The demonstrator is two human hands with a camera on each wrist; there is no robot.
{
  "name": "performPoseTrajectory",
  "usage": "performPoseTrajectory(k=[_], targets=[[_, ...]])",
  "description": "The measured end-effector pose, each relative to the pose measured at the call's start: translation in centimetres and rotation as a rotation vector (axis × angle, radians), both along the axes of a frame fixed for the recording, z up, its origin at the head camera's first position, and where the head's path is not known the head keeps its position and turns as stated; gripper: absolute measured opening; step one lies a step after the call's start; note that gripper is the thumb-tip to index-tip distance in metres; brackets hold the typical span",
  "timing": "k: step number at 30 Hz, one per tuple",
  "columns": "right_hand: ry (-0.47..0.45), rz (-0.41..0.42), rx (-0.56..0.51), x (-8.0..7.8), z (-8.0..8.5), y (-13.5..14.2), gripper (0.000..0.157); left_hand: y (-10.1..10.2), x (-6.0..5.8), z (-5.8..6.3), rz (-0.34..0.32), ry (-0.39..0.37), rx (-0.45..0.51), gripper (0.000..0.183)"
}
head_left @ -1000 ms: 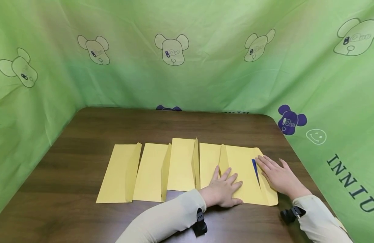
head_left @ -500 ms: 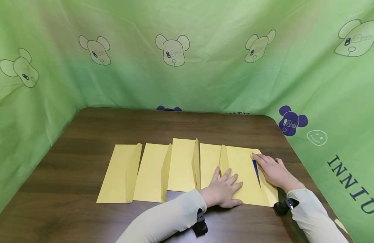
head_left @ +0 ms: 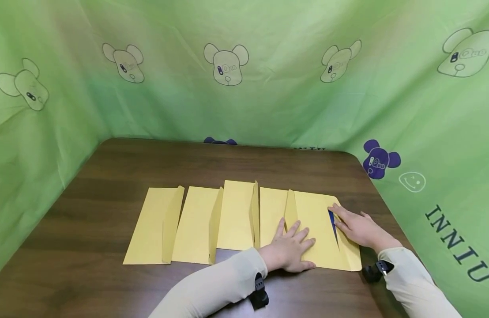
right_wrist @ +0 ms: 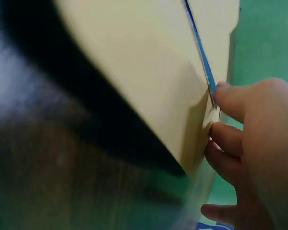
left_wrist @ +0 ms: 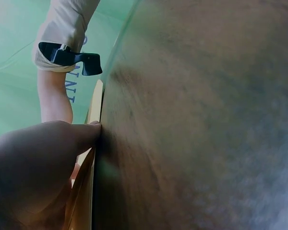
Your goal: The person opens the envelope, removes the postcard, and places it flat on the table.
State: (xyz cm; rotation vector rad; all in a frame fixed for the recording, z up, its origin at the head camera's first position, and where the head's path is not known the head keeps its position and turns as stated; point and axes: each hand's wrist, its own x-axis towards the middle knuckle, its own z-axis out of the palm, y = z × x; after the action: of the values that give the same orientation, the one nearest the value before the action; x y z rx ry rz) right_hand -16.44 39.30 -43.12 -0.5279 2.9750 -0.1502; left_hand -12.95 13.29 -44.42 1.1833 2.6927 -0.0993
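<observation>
My left hand point(head_left: 289, 251) lies with fingers spread on the rightmost yellow envelope point(head_left: 314, 223), across its left part and lower edge. In the left wrist view, the left thumb point(left_wrist: 86, 135) is at the paper's edge. My right hand point(head_left: 361, 226) rests over this envelope's right flap point(head_left: 351, 256), fingertips near the flap's inner edge. A narrow blue strip point(head_left: 332, 223) shows in the gap between flap and body. In the right wrist view, the right thumb point(right_wrist: 230, 98) touches the paper at the lower end of the blue strip point(right_wrist: 201, 52), with the other fingers beside it.
More yellow envelopes stand in a row to the left: one at far left point(head_left: 149, 225), another point(head_left: 194, 225), and one set slightly higher point(head_left: 235, 216); their right flaps stand partly raised. Brown wooden table point(head_left: 81, 229); green printed cloth point(head_left: 169, 110) surrounds it.
My right hand has shifted left, from lying flatter on the flap to having its fingertips at the flap's inner edge near the blue strip. The left hand stays in place.
</observation>
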Motion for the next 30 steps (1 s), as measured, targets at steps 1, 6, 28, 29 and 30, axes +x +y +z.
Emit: performPoseTrajectory(k=[1,6,28,29,30], targets=[[-0.004,0.003,0.003,0.1,0.0,-0.1,0.044,0.0,0.0,0.0,-0.003,-0.001,-0.001,0.069],[0.032,0.045,0.050,-0.1,0.1,-0.5,0.045,-0.1,0.0,0.0,-0.004,-0.008,-0.010,0.069],[0.006,0.034,-0.106,-0.9,0.3,1.5,0.073,0.3,0.0,-0.2,0.029,0.001,-0.038,0.068],[0.007,0.030,-0.115,-1.0,0.3,1.5,0.073,0.3,0.0,-0.2,0.029,-0.004,-0.038,0.068],[0.008,0.027,-0.120,-1.1,0.4,1.4,0.073,0.3,0.0,-0.1,0.028,-0.011,-0.040,0.068]])
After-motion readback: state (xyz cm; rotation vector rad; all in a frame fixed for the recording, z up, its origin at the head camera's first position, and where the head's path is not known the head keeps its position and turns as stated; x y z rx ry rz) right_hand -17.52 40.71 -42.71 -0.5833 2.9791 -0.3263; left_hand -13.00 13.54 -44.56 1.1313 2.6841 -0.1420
